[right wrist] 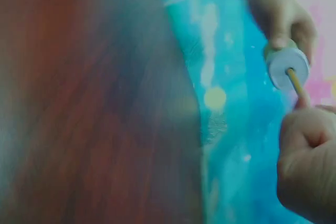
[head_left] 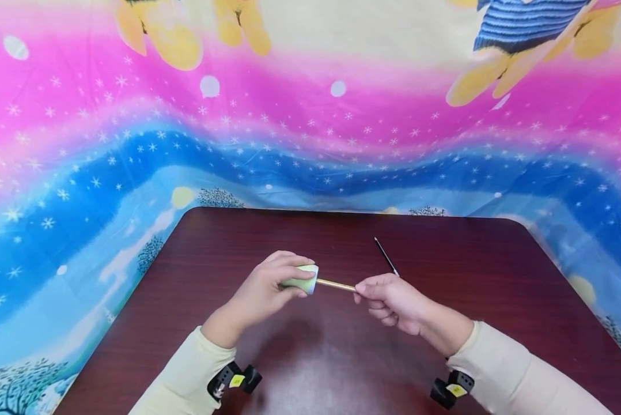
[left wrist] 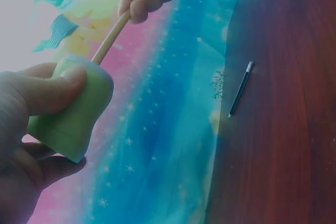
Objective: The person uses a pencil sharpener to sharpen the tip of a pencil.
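My left hand [head_left: 261, 291] grips a green pencil sharpener [head_left: 307, 281], holding it above the table. In the left wrist view, the thumb lies across the green sharpener body [left wrist: 86, 111], with fingers beneath it. A yellow-gold pencil [head_left: 336, 285] runs into the sharpener's end; its tip is hidden inside. The right hand [head_left: 397, 302] pinches the pencil's outer part between thumb and fingers. From the right wrist, the sharpener's pale round face [right wrist: 281, 72] shows the pencil entering its central hole.
A dark pencil [head_left: 386, 255] with a pale end lies on the reddish-brown table [head_left: 290, 230], beyond my right hand. Behind the table hangs a pink and blue patterned cloth [head_left: 300, 115]. Each sleeve cuff carries a black wrist camera, the left one [head_left: 235, 380] among them.
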A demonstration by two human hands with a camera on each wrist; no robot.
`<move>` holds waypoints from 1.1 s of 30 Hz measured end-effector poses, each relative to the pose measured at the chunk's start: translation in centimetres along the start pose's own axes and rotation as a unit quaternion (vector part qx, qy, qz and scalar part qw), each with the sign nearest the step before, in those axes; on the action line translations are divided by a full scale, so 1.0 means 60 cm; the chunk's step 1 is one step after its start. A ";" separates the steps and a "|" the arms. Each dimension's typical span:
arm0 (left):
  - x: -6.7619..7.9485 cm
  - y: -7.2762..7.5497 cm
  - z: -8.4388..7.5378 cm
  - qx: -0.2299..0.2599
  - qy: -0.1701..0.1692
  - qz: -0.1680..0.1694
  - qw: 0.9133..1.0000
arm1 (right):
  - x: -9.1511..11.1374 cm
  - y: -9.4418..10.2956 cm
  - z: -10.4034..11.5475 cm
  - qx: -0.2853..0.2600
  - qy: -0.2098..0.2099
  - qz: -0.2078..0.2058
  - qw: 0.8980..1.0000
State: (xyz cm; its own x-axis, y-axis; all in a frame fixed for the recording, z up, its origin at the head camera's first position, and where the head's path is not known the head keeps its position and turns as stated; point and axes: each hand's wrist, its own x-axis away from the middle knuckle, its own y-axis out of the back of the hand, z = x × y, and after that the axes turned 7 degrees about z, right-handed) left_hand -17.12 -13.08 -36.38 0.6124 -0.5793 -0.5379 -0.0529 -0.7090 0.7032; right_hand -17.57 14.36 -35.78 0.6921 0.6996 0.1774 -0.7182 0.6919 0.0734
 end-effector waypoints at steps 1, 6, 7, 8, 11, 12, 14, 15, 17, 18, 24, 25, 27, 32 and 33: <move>-0.001 0.000 -0.001 -0.008 -0.011 0.000 1.000 | 0.000 0.004 0.001 -0.052 -0.029 0.011 0.998; -0.001 -0.003 -0.004 0.012 0.042 0.017 0.999 | 0.004 0.013 -0.005 0.145 0.015 -0.024 0.989; 0.000 -0.003 -0.004 0.023 0.067 0.019 0.997 | 0.004 0.012 -0.008 0.247 0.056 -0.049 0.966; 0.001 -0.003 -0.004 0.035 0.092 0.020 0.995 | 0.004 0.012 -0.011 0.353 0.101 -0.079 0.927; 0.004 0.000 -0.002 0.074 0.148 0.018 0.986 | -0.002 0.014 -0.020 0.601 0.244 -0.184 0.739; 0.005 0.001 -0.001 0.090 0.162 0.019 0.982 | -0.004 0.015 -0.023 0.646 0.286 -0.212 0.676; 0.006 0.004 -0.001 0.117 0.180 0.025 0.976 | -0.010 0.019 -0.029 0.689 0.356 -0.240 0.584; 0.007 0.004 0.000 0.130 0.186 0.031 0.973 | -0.012 0.020 -0.031 0.696 0.384 -0.247 0.554; 0.008 0.005 -0.001 0.149 0.198 0.045 0.968 | -0.016 0.022 -0.034 0.698 0.423 -0.253 0.519; 0.008 0.005 -0.001 0.154 0.200 0.052 0.966 | -0.018 0.022 -0.036 0.697 0.440 -0.253 0.507; 0.008 0.000 -0.001 0.153 0.166 0.053 0.973 | -0.016 0.007 -0.040 0.674 0.450 -0.237 0.536; 0.008 -0.001 -0.002 0.146 0.155 0.048 0.976 | -0.014 0.002 -0.040 0.666 0.438 -0.231 0.557; 0.008 -0.003 -0.004 0.132 0.138 0.040 0.981 | -0.008 -0.005 -0.038 0.643 0.406 -0.222 0.611; 0.009 -0.006 -0.006 0.089 0.097 0.013 0.991 | 0.005 -0.016 -0.023 0.495 0.280 -0.173 0.804; 0.008 -0.006 -0.006 0.080 0.086 0.008 0.993 | 0.007 -0.017 -0.019 0.451 0.243 -0.161 0.844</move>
State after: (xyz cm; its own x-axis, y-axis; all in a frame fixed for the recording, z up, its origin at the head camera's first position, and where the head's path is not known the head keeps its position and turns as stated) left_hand -16.51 -12.95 -36.72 0.7358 -0.5228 -0.4305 -0.1794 -0.7635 0.6204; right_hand -16.48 14.13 -36.89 0.6519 0.6437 -0.4008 -0.0988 0.5962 0.7967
